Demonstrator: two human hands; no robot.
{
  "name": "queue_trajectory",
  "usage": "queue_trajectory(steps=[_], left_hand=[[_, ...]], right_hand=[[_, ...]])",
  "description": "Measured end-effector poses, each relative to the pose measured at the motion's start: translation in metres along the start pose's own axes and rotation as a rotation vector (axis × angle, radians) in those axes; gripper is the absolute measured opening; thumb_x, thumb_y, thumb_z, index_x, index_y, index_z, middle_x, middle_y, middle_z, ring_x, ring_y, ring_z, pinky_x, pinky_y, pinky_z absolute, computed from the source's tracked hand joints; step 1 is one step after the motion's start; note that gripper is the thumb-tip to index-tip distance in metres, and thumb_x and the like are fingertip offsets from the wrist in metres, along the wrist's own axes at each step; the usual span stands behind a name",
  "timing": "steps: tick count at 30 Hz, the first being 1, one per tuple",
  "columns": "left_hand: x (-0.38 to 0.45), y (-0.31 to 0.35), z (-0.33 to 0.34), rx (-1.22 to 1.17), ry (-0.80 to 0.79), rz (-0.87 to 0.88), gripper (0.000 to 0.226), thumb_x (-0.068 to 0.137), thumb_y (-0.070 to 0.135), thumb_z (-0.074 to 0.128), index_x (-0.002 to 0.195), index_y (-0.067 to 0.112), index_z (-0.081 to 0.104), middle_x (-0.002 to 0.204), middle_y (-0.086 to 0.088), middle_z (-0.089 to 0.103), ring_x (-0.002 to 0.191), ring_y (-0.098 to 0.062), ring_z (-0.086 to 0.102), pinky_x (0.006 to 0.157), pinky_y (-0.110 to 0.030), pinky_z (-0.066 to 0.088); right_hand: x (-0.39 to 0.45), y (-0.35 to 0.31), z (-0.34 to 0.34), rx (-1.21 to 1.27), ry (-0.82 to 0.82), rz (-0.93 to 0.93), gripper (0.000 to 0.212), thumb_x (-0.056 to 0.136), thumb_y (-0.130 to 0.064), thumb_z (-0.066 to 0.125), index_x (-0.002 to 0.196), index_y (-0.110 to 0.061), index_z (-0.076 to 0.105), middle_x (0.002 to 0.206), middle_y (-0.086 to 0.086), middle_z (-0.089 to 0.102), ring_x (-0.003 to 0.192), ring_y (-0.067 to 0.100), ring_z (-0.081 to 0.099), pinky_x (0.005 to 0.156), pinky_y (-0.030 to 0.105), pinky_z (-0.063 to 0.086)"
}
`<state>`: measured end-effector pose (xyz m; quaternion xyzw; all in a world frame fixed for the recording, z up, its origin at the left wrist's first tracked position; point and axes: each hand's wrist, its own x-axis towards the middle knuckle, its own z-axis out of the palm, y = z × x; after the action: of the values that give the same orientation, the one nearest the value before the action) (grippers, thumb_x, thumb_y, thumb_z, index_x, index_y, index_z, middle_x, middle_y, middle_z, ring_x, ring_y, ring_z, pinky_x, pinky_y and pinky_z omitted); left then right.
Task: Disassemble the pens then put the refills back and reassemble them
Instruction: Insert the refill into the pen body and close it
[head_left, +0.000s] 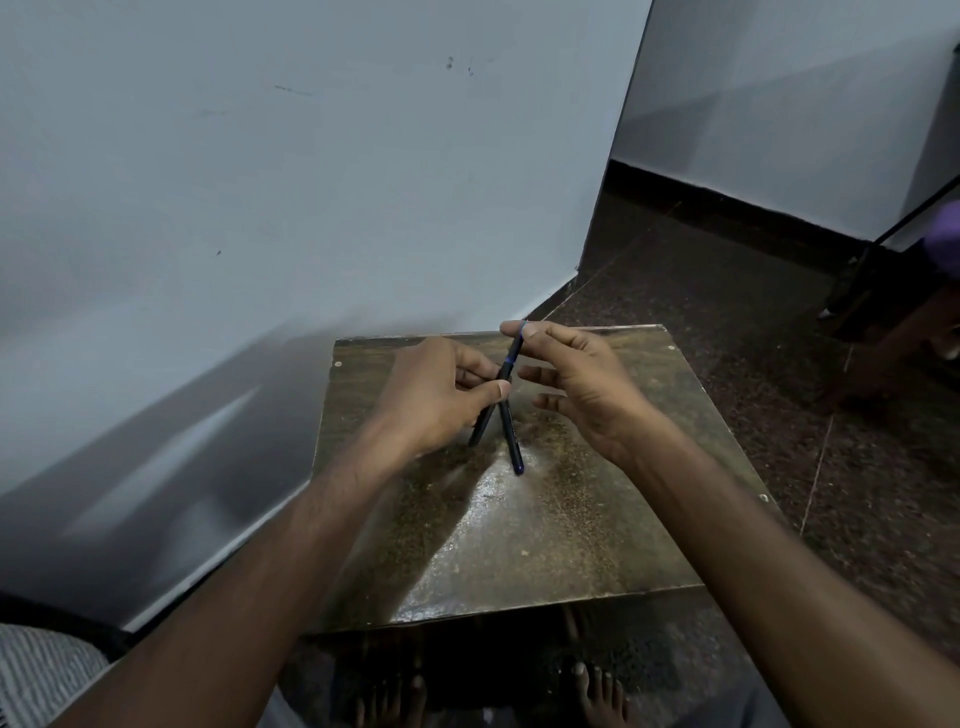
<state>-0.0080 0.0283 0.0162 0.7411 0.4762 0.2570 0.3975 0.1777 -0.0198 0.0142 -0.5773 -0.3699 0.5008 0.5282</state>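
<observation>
Above the far half of a worn brown counter (519, 545), a left hand (436, 395) grips one dark pen (491, 400) between thumb and curled fingers while the right hand (576, 379) pinches its upper tip. A second pen (511, 441) crosses beneath it, angled toward the counter's middle.

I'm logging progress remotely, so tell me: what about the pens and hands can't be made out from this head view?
- Held pen: its middle is covered by the left hand; its tip is hidden in the right hand's pinch.
- Second pen on the table: its upper end is hidden behind the left hand.
- Refills: dim and too small to tell.
</observation>
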Motion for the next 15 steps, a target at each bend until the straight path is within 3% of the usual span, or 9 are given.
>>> queue_trajectory(steps=[3,5,8,13,15], left_hand=[[-0.0016,0.0007,0.0012,-0.021,-0.028,-0.006,0.013,0.092,0.028,0.088,0.104,0.024,0.087,0.087,0.01,0.084,0.082,-0.001,0.08,0.07,-0.022,0.068],[-0.0021,0.0015,0.0027,-0.029,-0.036,-0.01,0.015,0.092,0.028,0.088,0.105,0.022,0.087,0.089,0.008,0.084,0.083,-0.002,0.08,0.068,-0.022,0.068],[-0.0022,0.0018,0.0029,-0.019,-0.024,-0.016,0.015,0.092,0.028,0.088,0.106,0.022,0.087,0.091,0.008,0.084,0.085,-0.004,0.08,0.068,-0.024,0.068],[-0.0044,0.0013,0.0031,-0.057,-0.066,-0.039,0.018,0.091,0.027,0.088,0.107,0.021,0.086,0.092,0.006,0.085,0.084,-0.005,0.081,0.072,-0.029,0.07],[-0.0044,0.0015,0.0036,-0.076,-0.071,-0.049,0.02,0.092,0.027,0.088,0.109,0.018,0.086,0.095,0.004,0.085,0.086,-0.007,0.081,0.073,-0.029,0.07]], right_hand=[[-0.0011,0.0011,0.0023,-0.012,0.082,-0.018,0.018,0.096,-0.043,0.081,0.09,-0.025,0.079,0.104,-0.003,0.074,0.096,0.018,0.063,0.071,0.03,0.05],[-0.0009,0.0006,0.0031,-0.017,0.108,-0.008,0.026,0.094,-0.048,0.081,0.096,-0.022,0.08,0.107,-0.001,0.075,0.091,0.016,0.062,0.066,0.028,0.049],[-0.0009,-0.0022,0.0021,-0.063,0.053,0.005,0.028,0.105,-0.046,0.068,0.116,-0.027,0.085,0.119,-0.009,0.079,0.104,0.017,0.068,0.08,0.035,0.051],[-0.0037,-0.0024,-0.0011,-0.056,0.095,0.0,0.029,0.092,-0.046,0.083,0.097,-0.017,0.083,0.108,-0.011,0.082,0.103,0.018,0.066,0.079,0.036,0.048],[-0.0029,-0.004,-0.002,-0.061,0.086,-0.001,0.032,0.095,-0.048,0.08,0.102,-0.017,0.084,0.115,-0.007,0.082,0.104,0.019,0.067,0.079,0.033,0.049]])
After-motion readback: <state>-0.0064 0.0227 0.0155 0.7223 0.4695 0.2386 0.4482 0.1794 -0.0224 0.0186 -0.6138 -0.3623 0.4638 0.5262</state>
